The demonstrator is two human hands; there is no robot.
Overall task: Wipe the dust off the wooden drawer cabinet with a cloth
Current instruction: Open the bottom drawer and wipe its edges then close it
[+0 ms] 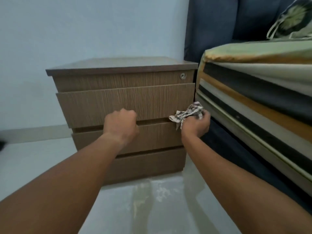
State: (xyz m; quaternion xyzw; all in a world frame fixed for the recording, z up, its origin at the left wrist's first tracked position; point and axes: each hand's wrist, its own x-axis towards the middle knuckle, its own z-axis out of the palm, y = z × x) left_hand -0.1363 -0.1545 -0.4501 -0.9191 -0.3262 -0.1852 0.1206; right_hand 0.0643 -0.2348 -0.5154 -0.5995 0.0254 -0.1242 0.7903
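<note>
A brown wooden drawer cabinet (pixel 94 105) with several drawer fronts stands against the pale wall. A small round lock (pixel 183 76) sits at its top right. My left hand (pixel 120 125) is curled with its fingers hooked under the lower edge of the second drawer front, which stands slightly out from the others. My right hand (pixel 196 124) is closed on a crumpled checked cloth (pixel 187 114), held at the right end of that same drawer front, close to the bed.
A bed with a striped sheet (pixel 253 92) and a dark blue headboard (pixel 219 22) stands right beside the cabinet's right side. A patterned pillow (pixel 292 19) lies on top. The pale tiled floor (pixel 160 208) lies in front, with whitish marks.
</note>
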